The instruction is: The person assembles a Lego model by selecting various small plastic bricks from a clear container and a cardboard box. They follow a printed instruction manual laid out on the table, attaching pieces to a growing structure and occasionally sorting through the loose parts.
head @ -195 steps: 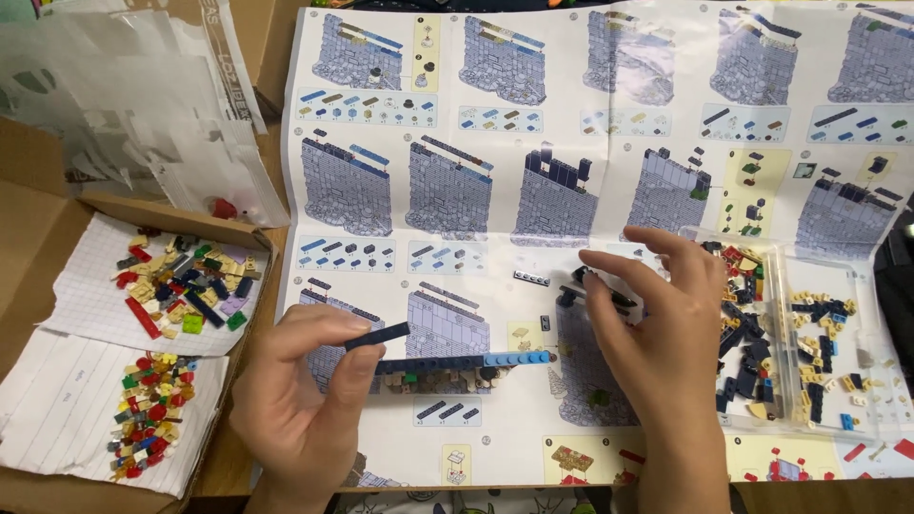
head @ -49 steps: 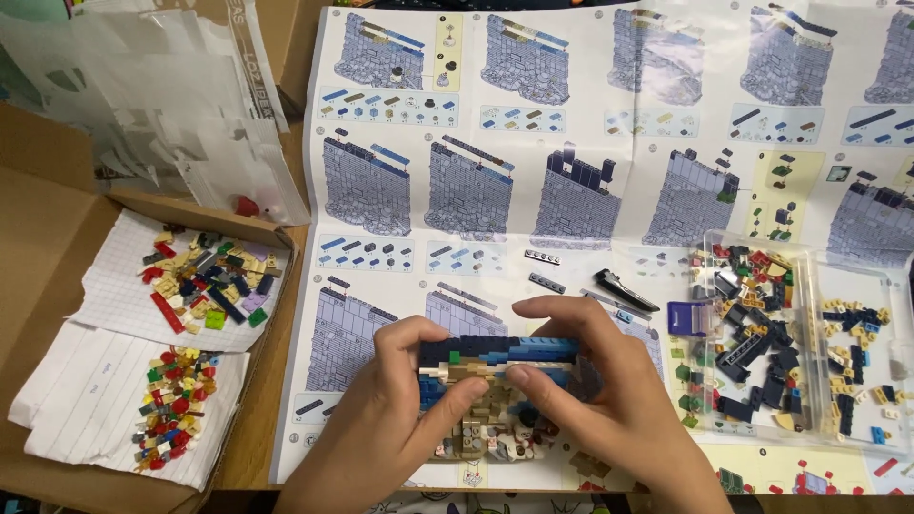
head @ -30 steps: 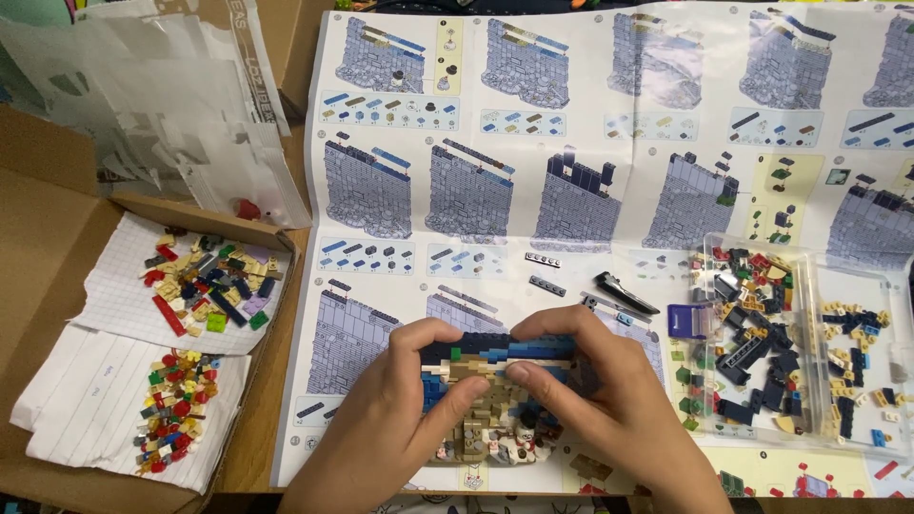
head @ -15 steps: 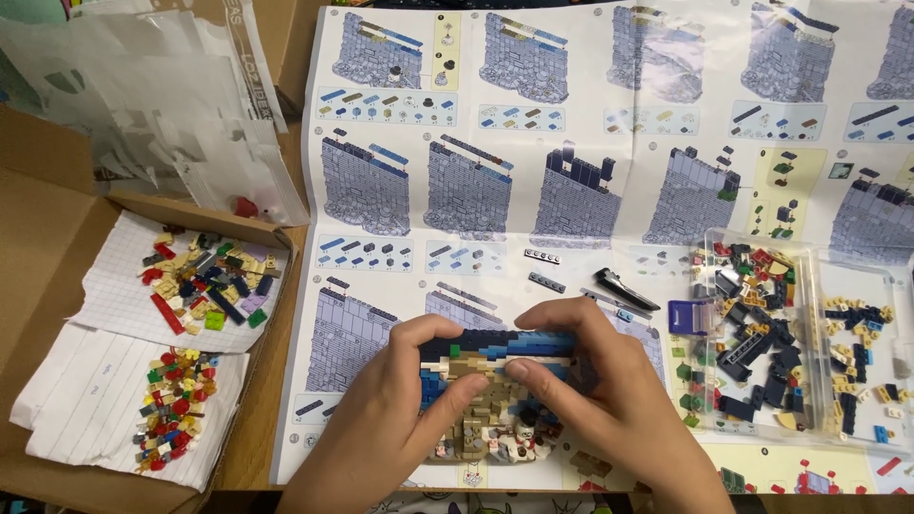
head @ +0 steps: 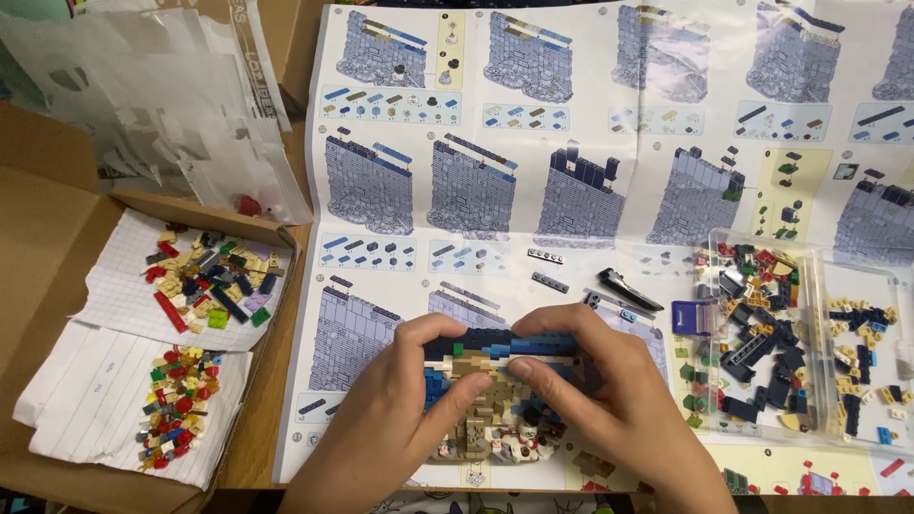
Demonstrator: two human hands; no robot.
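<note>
A small brick model (head: 495,381), dark blue on top, tan in the middle and mixed pieces at the base, is held upright on the instruction sheet, partly covered by fingers.

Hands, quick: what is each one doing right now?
Left hand: closed on the brick model.
Right hand: closed on the same model, fingers on top.

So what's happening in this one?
A person is building a toy brick model. Both hands, the left hand and right hand, grip the small blue and tan brick model, with fingers pressed along its top edge. It sits on a large unfolded instruction sheet. A clear tray of sorted bricks lies to the right, and loose coloured bricks lie on paper in a cardboard box to the left.
</note>
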